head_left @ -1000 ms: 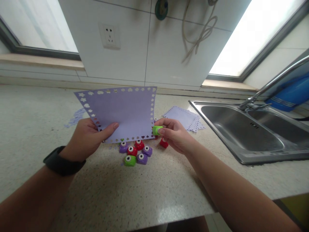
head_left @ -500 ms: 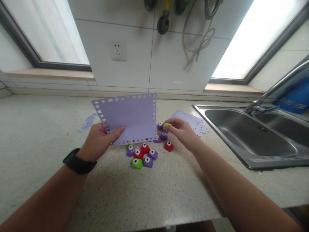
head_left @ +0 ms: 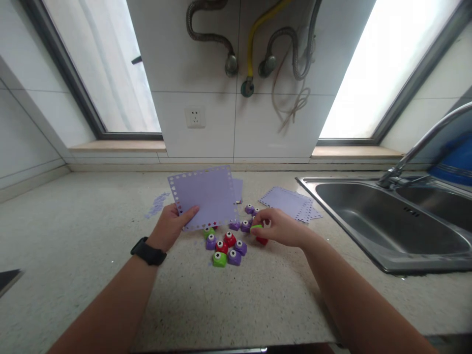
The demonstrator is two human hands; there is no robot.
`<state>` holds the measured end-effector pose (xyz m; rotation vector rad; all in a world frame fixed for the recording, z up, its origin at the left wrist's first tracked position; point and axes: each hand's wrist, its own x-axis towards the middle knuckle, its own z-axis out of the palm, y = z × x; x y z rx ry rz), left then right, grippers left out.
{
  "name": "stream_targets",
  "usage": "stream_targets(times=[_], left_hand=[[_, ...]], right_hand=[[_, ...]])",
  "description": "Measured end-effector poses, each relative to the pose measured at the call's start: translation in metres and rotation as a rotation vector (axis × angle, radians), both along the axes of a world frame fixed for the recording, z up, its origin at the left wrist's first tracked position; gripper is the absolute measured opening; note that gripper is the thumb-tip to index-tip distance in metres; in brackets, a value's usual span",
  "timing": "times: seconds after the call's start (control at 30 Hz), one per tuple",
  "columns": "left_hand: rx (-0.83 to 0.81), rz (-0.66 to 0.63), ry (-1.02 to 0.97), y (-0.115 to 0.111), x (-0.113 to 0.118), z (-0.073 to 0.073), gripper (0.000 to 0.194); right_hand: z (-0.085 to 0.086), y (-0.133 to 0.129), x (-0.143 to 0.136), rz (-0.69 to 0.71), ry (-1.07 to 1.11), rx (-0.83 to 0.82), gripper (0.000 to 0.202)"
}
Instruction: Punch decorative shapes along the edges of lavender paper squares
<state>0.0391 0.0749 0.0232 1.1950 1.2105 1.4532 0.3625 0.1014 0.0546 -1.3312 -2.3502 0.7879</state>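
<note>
A lavender paper sheet [head_left: 206, 199] with star, heart and other shapes cut along its edges is tilted up in my left hand [head_left: 168, 228], thumb across its front. My right hand [head_left: 280, 227] pinches a green craft punch [head_left: 256, 227], partly hidden by the fingers, just above the counter. Below it sits a red punch [head_left: 262, 241]. Under and in front of the sheet's lower edge stand several more punches: a green one [head_left: 220, 259], a purple one [head_left: 234, 257] and a red one [head_left: 229, 239] among them. A purple punch [head_left: 249, 209] lies farther back.
Punched lavender sheets [head_left: 285, 201] lie stacked at the right, beside the steel sink [head_left: 342, 211] with its faucet [head_left: 396, 172]. Another lavender sheet [head_left: 238, 189] rests behind the held one. Purple paper scraps [head_left: 157, 205] are scattered on the counter [head_left: 110, 236] at the left.
My head view has tilted up, showing more wall and pipes. My right hand, with the green punch, has come nearer and lower, over the red punch. The sheet remains in my left hand.
</note>
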Motion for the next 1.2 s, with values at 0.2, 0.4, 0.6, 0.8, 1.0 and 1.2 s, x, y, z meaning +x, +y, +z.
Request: stream_targets(times=[0.2, 0.4, 0.6, 0.8, 1.0, 1.2], left_hand=[[0.004, 0.001, -0.125, -0.009, 0.008, -0.001, 0.048], [0.013, -0.023, -0.199, -0.021, 0.020, -0.002, 0.044], [-0.001, -0.066, -0.229, -0.049, 0.022, -0.005, 0.050], [0.023, -0.081, -0.275, -0.093, 0.032, -0.011, 0.048], [0.091, -0.036, -0.354, -0.124, 0.063, -0.008, 0.048], [0.177, -0.003, -0.366, -0.125, 0.107, 0.007, 0.056]], right_hand=[[0.012, -0.021, 0.002, 0.087, -0.185, 0.112, 0.024], [0.009, -0.060, 0.001, -0.065, -0.221, 0.114, 0.047], [-0.021, -0.094, -0.002, -0.226, -0.107, 0.130, 0.037], [-0.037, -0.111, -0.002, -0.276, -0.061, 0.266, 0.024], [-0.027, -0.126, -0.018, -0.217, 0.346, 0.225, 0.025], [-0.002, -0.134, -0.055, -0.084, 1.005, -0.058, 0.034]])
